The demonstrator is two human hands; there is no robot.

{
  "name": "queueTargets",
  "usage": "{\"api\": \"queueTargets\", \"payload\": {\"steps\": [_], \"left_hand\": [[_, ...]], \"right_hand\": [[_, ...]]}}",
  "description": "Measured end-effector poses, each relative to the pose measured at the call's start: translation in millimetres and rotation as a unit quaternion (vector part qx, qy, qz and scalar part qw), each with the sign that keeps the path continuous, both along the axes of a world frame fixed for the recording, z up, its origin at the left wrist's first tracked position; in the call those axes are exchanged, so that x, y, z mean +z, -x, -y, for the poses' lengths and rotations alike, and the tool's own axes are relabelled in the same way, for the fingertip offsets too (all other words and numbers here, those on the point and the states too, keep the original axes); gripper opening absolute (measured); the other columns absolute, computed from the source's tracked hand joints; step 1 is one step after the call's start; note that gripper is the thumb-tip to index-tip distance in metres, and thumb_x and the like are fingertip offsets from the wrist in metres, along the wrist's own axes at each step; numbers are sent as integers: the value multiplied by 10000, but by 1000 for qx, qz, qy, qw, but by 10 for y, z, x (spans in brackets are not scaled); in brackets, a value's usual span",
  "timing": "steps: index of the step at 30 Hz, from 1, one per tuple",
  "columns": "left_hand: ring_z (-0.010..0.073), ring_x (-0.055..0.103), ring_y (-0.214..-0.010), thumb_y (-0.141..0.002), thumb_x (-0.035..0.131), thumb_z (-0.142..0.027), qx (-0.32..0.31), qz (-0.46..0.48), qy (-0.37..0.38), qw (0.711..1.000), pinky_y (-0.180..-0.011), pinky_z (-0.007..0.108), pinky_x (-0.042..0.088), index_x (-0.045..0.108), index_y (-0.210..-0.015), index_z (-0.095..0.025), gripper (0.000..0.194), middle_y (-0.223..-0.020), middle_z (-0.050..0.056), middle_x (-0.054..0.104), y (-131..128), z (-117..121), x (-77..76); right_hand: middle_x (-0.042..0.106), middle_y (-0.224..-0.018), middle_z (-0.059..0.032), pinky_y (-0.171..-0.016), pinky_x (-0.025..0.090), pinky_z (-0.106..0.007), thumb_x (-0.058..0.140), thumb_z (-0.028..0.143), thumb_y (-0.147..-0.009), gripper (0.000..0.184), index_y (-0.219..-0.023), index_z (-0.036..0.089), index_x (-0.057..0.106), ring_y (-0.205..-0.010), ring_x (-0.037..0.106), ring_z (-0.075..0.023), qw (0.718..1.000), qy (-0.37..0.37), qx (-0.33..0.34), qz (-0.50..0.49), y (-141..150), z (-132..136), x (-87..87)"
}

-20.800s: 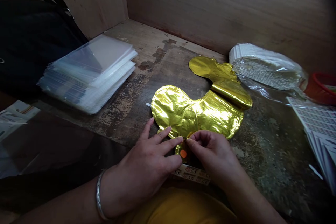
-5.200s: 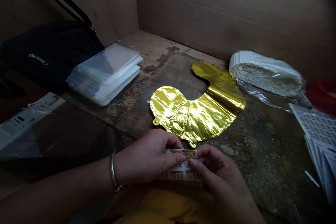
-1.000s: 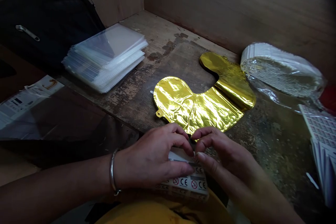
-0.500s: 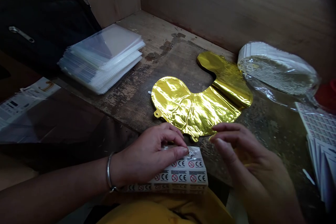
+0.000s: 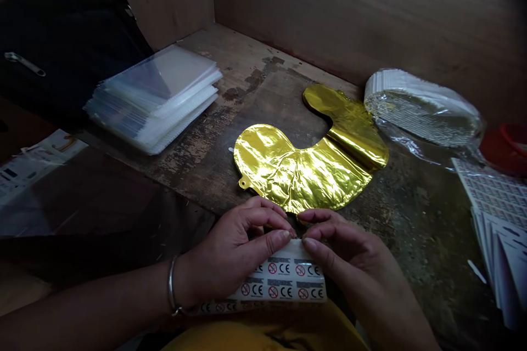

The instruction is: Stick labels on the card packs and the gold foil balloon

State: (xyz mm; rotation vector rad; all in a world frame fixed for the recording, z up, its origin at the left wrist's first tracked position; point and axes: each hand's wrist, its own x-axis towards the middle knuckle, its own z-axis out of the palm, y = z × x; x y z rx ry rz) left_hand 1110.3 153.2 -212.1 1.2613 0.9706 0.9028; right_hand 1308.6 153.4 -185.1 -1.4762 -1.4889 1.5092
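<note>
My left hand (image 5: 242,249), with a metal bangle at its wrist, is closed on a sheet of stickers (image 5: 290,279). The sheet is printed with rows of CE marks and red crossed-out circles, and it is folded over near my lap. At its upper right edge, my right hand (image 5: 354,258) pinches with thumb and fingers close to my left fingertips. Whether a single sticker is between those fingers cannot be made out. Just beyond both hands, flat gold foil balloons (image 5: 313,175) of curved shape lie in a pile on the wooden table (image 5: 197,164).
A stack of clear plastic sleeves (image 5: 156,98) lies at the left, beside a dark bag (image 5: 61,55). At the right are bagged white straws (image 5: 428,109), a red container (image 5: 502,145) and printed sheets (image 5: 494,219). Wooden panels (image 5: 349,11) close off the back.
My right hand has moved left and down to the sticker sheet's upper edge, beside my left hand. The CE mark seen at that edge is now out of sight. The view has shifted slightly.
</note>
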Motion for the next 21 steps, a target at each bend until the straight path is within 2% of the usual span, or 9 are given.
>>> {"api": "queueTargets", "payload": {"steps": [7,11,18,21], "left_hand": [[152,590,-968,-883,610,-270,17,19,37,999,-815,256,472,700,-860,-181,129,-1021,37,606,0,-3,-30],[149,590,-963,-881,615,-280,28,35,48,998,-815,255,471,691,-845,-186,126,-1009,29,607,-1,6,-38],[155,592,-953,-882,610,-263,18,35,45,998,-812,264,471,694,-842,-183,123,-1003,32,611,-1,0,-34],[151,592,-952,-883,613,-271,23,38,49,998,-814,256,472,693,-834,-185,127,-997,28,612,-5,2,-32]], "right_hand": [[603,-1132,-35,-889,469,-303,667,330,-833,81,-861,255,679,-1052,597,-203,998,-50,-42,25,-27,-2,3],[607,-1101,-44,-856,487,-295,667,336,-833,102,-831,241,703,-1023,608,-204,999,-34,-16,17,-18,-15,24],[600,-1090,-26,-844,494,-276,695,328,-810,101,-774,234,698,-977,616,-177,1000,-18,-21,0,41,-51,-5],[611,-1063,-21,-763,515,-258,718,329,-786,110,-856,252,684,-935,623,-173,999,0,-38,-30,55,-48,-6]]}}
